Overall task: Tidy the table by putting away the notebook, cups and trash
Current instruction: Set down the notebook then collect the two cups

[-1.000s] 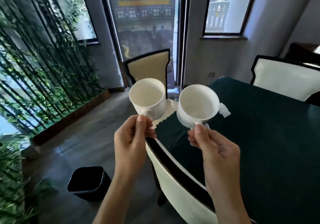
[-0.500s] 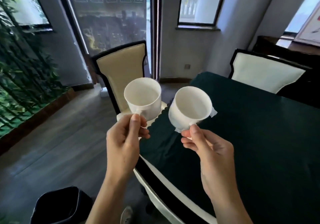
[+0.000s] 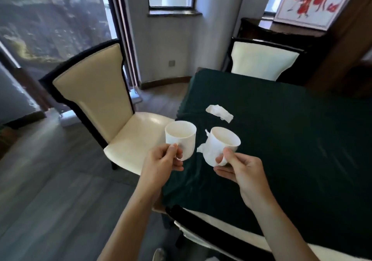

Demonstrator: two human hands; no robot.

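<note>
Two white cups are up in the air over the near left edge of the table [image 3: 291,139], which has a dark green cloth on it. The left hand [image 3: 161,164] pinches the handle of the left cup [image 3: 181,137], which stands straight. The right hand [image 3: 241,172] pinches the handle of the right cup [image 3: 219,148], which tips toward 11 o'clock. The cups are close but not touching. A torn white paper scrap [image 3: 219,113] lies on the cloth at 12 o'clock from the right cup, and a smaller white bit [image 3: 201,149] pokes out beside that cup. A cream chair [image 3: 112,107] sits at 10 o'clock, right by the table edge. Another chair [image 3: 261,61] stands at the far side at 1 o'clock. A third chair back [image 3: 211,230] is near at 6 o'clock. The grey floor [image 3: 50,190] at 8 o'clock is open
</note>
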